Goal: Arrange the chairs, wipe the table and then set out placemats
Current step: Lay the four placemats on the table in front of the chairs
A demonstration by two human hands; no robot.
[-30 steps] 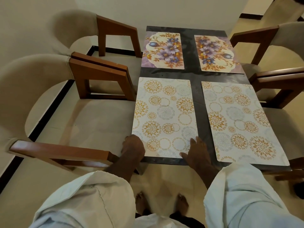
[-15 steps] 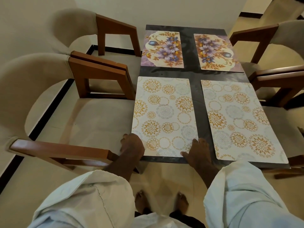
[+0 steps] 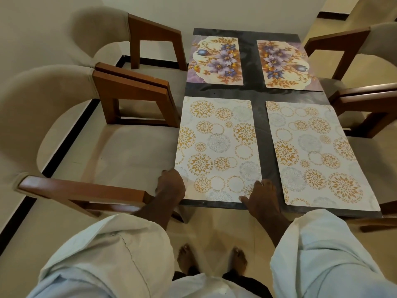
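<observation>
Right hand [image 3: 261, 196] is down flat on the near right corner of the gold-circle placemat [image 3: 217, 147], fingers spread and fairly straight, thumb lying out along the mat's near edge. It is pressing, not gripping. Left hand [image 3: 170, 186] is on the same mat's near left corner with fingers bent over the edge. Whether it has the corner pinched or only rests there, I can't tell from where I stand.

Call the table [image 3: 260, 91] a clock face, with the person standing at six. This mat lies at seven o'clock, its near edge just inside the table's edge. The matching mat [image 3: 318, 151] sits at five, with a dark strip of tabletop between the two, and its outer side runs close to the table's edge. Two floral mats are at eleven [image 3: 217, 60] and one [image 3: 285, 65]. Chairs flank the table, two at the nine o'clock side [image 3: 64, 125] with their wooden arms side by side, and two at three [image 3: 365, 104], all drawn in close.

So I'd say we're in the last step, with four mats down and this one getting its final squaring. The next move looks like a small one. Nudge the mat until its near edge runs parallel with the table's and level with its neighbour at five. Then lift both hands straight up, because a thin mat on a smooth top would likely skate if dragged on release.
</observation>
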